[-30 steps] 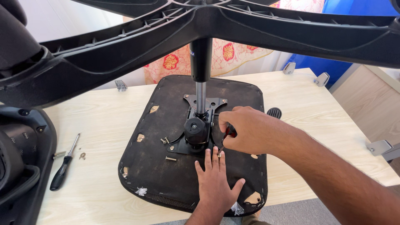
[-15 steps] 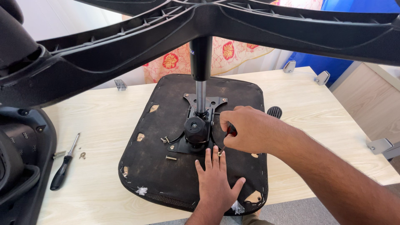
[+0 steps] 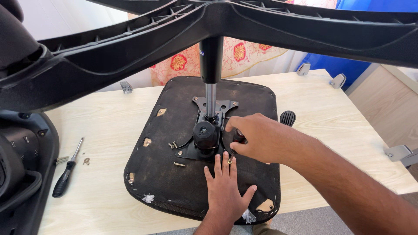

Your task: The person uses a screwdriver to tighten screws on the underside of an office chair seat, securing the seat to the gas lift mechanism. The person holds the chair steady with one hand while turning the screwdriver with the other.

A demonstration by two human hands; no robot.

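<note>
Pressing my left hand (image 3: 226, 191) flat, fingers spread, steadying the seat underside (image 3: 174, 182); my right hand's (image 3: 257, 137) grip is pinching a screwdriver handle (image 3: 239, 137) beside the mounting plate (image 3: 204, 148).

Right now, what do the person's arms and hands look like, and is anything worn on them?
Both are bare. The left hand shows no glove, ring or watch that I can make out, and its wrist has no sleeve. The right hand is also ungloved, and the right forearm is uncovered all the way to the picture's edge. No markings or bands show.
</note>
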